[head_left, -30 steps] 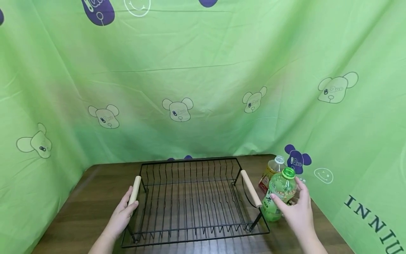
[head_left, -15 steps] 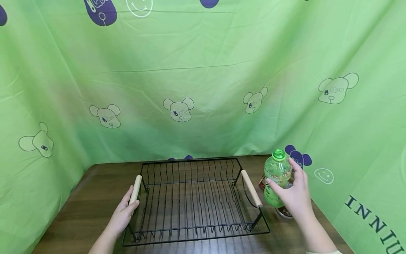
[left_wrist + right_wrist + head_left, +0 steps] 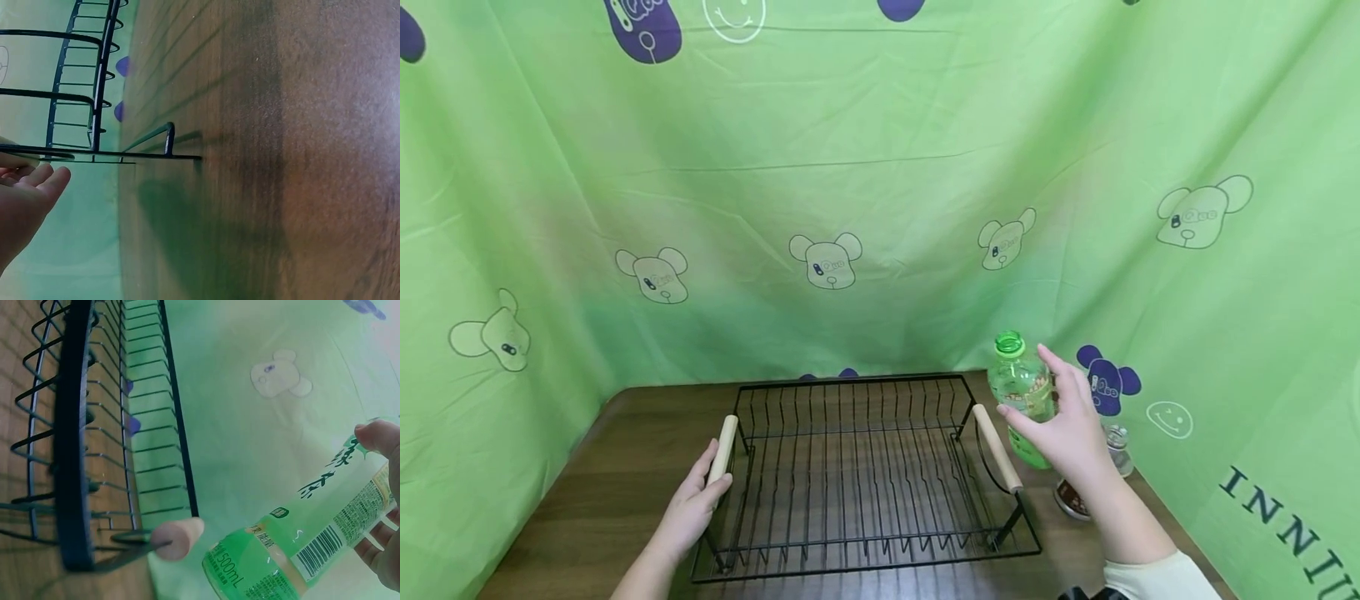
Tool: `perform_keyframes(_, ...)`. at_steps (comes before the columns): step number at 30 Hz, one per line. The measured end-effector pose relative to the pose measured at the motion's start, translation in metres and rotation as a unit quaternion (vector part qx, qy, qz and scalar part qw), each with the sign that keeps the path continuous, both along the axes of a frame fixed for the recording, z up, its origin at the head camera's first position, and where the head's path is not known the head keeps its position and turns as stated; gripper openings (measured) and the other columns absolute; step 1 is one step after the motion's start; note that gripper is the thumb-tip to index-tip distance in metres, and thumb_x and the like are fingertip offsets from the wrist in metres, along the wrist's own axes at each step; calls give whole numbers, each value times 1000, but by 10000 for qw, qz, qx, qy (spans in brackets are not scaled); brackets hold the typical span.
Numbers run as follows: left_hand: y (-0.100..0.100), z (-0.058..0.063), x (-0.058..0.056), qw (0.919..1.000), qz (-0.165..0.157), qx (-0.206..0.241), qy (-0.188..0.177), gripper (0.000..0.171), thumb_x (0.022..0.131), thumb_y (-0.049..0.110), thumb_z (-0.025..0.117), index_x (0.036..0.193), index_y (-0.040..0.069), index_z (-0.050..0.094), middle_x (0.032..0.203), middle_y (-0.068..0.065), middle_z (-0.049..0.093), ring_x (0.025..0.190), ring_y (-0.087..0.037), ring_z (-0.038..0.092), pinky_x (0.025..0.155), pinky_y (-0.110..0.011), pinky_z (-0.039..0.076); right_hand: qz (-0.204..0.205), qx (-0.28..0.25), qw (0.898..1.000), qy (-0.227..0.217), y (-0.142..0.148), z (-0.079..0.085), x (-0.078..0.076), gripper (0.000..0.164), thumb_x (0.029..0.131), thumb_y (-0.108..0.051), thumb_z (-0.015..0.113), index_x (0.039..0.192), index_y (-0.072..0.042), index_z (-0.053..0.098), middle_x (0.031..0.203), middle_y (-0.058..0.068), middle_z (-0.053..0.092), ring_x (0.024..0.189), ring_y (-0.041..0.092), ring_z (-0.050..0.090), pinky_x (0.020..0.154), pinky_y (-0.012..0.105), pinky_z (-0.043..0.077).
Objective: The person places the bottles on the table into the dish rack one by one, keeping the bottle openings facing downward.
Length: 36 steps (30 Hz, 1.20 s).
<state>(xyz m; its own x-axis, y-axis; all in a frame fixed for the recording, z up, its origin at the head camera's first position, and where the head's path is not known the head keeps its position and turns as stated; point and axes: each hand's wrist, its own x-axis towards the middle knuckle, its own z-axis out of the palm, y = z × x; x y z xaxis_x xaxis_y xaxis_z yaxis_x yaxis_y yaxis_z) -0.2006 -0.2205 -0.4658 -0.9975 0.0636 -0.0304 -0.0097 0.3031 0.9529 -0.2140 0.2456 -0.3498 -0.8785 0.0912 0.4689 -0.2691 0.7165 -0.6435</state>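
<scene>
A black wire dish rack [image 3: 850, 567] with two pale wooden handles stands on the table. My left hand [image 3: 696, 500] holds its left handle [image 3: 723, 448], thumb on the near side; in the left wrist view my fingers [image 3: 55, 182] show beside the frame. My right hand [image 3: 1067, 425] grips a green plastic tea bottle [image 3: 1026, 392] round its side, thumb and fingers on opposite sides. The uncapped bottle is raised off the table, slightly tilted, just behind the rack's right handle [image 3: 997, 447]. Its printed label and 500 mL mark show in the right wrist view.
Right of the rack, partly behind my right arm, stand a clear container [image 3: 1118, 450] and a low round one with brown contents [image 3: 1070, 500]. The brown wooden table [image 3: 580, 500] meets a green printed curtain [image 3: 880, 325] at its back and sides.
My right hand has lifted the green tea bottle from the table's right side and carried it up and left, towards the rack's right handle. My left hand stays on the left handle.
</scene>
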Motion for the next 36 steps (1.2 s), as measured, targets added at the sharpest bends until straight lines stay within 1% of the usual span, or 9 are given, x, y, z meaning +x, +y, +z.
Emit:
perform_keyframes(2,0,1,0,9999,32,-95,-4,71,102,17,47,156,-2,5,162,-26,4,148,-47,9,117,-61,15,147,108,9998,-58,-6,4,-2,97,77,-21,82,156,-18,25,143,28,36,116,43,47,89,67,45)
perform_keyframes(6,-1,6,1,9997,132,-229,10,71,101,18,51,156,-1,11,161,-27,15,144,-45,26,105,-44,42,487,331,9982,-127,-18,9,-8,95,77,-21,82,155,-20,27,142,25,38,118,43,48,92,66,46)
perform_keyframes(9,-1,13,3,9995,169,-242,130,69,100,16,53,156,-1,16,159,-28,21,140,-45,32,96,-38,47,768,475,9958,-181,-27,9,-12,95,77,-22,83,155,-20,29,144,25,38,120,44,48,94,66,45)
perform_keyframes(11,0,17,4,9992,183,-273,246,67,100,15,53,155,0,19,159,-27,20,140,-47,33,97,-44,48,965,540,9937,-202,-32,8,-15,94,76,-21,83,154,-20,30,145,24,38,121,44,49,95,65,45)
perform_keyframes(16,2,27,2,9979,104,-376,515,68,98,18,57,155,5,23,164,-21,10,145,-51,15,104,-68,35,1413,683,9873,-258,-48,6,-19,92,76,-19,83,153,-21,33,142,21,42,118,43,54,91,61,50)
perform_keyframes(22,14,45,-2,9961,-90,-175,863,66,96,20,60,153,7,30,164,-17,16,149,-45,8,114,-69,13,1977,952,9751,-319,-66,1,-24,90,75,-19,82,152,-20,35,137,16,47,117,34,55,93,54,51)
perform_keyframes(25,24,55,-5,9948,-323,28,965,64,96,17,60,152,6,31,163,-18,17,149,-45,10,116,-66,13,2176,1045,9695,-419,-75,-2,-25,88,75,-21,83,151,-20,37,139,15,48,121,33,53,97,55,48)
perform_keyframes(29,42,66,-9,9915,-701,23,1096,65,95,14,62,152,3,32,161,-22,21,145,-47,22,115,-60,24,2256,1327,9632,-616,-85,-5,-26,86,76,-27,83,150,-23,38,142,11,48,125,32,53,93,62,46)
perform_keyframes(36,71,80,-17,9817,-1297,-37,1391,70,91,12,68,151,2,33,160,-20,26,145,-41,29,115,-55,29,2783,1296,9466,-986,-103,-10,-27,84,74,-24,84,146,-22,41,138,9,51,114,27,58,85,45,53)
